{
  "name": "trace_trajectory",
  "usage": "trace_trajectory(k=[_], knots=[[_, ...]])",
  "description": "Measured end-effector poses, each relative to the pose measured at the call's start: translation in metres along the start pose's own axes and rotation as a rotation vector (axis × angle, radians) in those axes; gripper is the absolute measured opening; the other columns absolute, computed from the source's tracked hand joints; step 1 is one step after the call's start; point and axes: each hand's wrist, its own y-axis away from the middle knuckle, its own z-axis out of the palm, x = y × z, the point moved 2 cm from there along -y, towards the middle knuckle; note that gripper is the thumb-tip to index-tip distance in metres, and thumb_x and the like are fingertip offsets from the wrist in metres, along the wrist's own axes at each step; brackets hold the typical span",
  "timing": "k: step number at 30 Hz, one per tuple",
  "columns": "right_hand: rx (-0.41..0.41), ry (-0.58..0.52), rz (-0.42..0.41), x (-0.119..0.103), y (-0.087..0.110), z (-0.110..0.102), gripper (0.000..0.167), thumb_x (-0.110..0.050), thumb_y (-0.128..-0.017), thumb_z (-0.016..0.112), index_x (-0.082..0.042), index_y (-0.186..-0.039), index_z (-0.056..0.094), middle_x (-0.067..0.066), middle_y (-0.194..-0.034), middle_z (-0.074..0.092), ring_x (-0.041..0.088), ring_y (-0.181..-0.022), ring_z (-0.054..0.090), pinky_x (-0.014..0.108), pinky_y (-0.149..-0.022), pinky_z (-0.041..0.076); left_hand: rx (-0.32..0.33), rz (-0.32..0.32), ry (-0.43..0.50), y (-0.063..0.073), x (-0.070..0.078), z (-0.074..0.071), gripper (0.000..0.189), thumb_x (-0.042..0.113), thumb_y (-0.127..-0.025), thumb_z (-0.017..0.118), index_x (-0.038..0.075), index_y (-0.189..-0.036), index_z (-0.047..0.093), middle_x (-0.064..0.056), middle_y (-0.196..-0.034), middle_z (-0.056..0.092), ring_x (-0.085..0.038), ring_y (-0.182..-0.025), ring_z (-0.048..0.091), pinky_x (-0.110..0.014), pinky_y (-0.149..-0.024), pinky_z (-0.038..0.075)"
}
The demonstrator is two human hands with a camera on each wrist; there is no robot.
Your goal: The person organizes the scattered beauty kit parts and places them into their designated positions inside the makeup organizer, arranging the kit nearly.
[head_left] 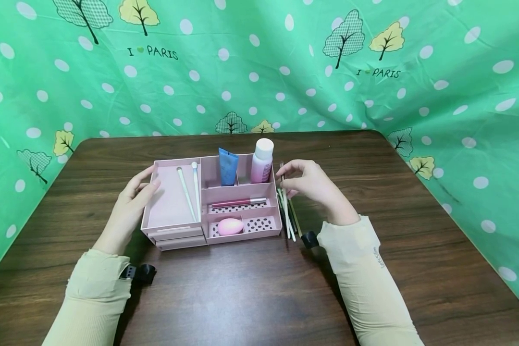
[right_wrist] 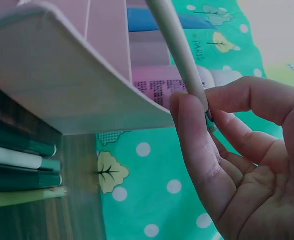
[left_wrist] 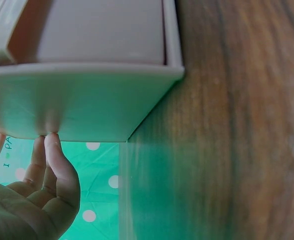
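A pink desk organizer [head_left: 168, 192] stands mid-table. Against its left side rests my left hand [head_left: 129, 202], fingertips touching the wall; the left wrist view shows those fingers [left_wrist: 62, 170] at the wall's edge. Beside the organizer's right side, my right hand [head_left: 309, 182] pinches a slim pale makeup brush [right_wrist: 176, 45] between thumb and fingertips. Several more slim brushes [right_wrist: 17, 156] lie on the table there, under that hand. Two white-handled brushes [head_left: 196, 192] lie in the organizer's left top tray.
In the organizer's right compartments are a blue tube [head_left: 228, 167], a pink bottle with a white cap [head_left: 261, 163], a dark pink lip gloss tube [head_left: 238, 202] and a pink egg-shaped sponge [head_left: 230, 227]. Green dotted cloth [head_left: 251, 57] hangs behind the brown table [head_left: 225, 298].
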Motion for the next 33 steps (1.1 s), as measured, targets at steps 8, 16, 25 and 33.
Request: trace_trajectory(k=[8, 16, 25, 33], knots=[[-0.011, -0.013, -0.024, -0.009, 0.007, 0.0, 0.027, 0.002, -0.086, 0.06, 0.008, -0.112, 0.064, 0.019, -0.1, 0.063, 0.014, -0.063, 0.065, 0.033, -0.066, 0.059, 0.004, -0.004, -0.008, 0.0, 0.0, 0.0, 0.057, 0.049, -0.099, 0.054, 0.035, -0.152, 0.04, 0.014, -0.112, 0.052, 0.001, -0.106, 0.049, -0.025, -0.094, 0.035], [-0.027, -0.039, -0.053, -0.023, 0.019, 0.001, 0.029, 0.003, -0.085, 0.061, 0.008, -0.113, 0.064, 0.018, -0.099, 0.064, 0.016, -0.064, 0.065, 0.04, -0.069, 0.06, 0.006, -0.014, -0.01, -0.002, -0.002, -0.001, 0.058, 0.048, -0.099, 0.053, 0.033, -0.153, 0.038, 0.013, -0.113, 0.052, 0.002, -0.107, 0.048, -0.023, -0.093, 0.036], [-0.098, -0.082, -0.152, -0.045, 0.029, 0.012, 0.028, 0.005, -0.085, 0.06, 0.009, -0.112, 0.065, 0.025, -0.097, 0.065, 0.014, -0.063, 0.065, 0.033, -0.066, 0.058, 0.002, -0.018, -0.001, -0.002, 0.0, 0.0, 0.058, 0.05, -0.099, 0.054, 0.034, -0.153, 0.038, 0.012, -0.114, 0.052, 0.0, -0.108, 0.048, -0.028, -0.096, 0.035], [-0.172, -0.1, -0.234, -0.065, 0.027, 0.026, 0.024, 0.003, -0.086, 0.064, 0.004, -0.11, 0.068, 0.014, -0.088, 0.063, 0.019, -0.061, 0.062, 0.032, -0.058, 0.055, -0.002, 0.011, 0.02, -0.002, 0.0, 0.001, 0.057, 0.047, -0.099, 0.055, 0.032, -0.152, 0.041, 0.016, -0.117, 0.052, 0.002, -0.108, 0.049, -0.024, -0.094, 0.035]])
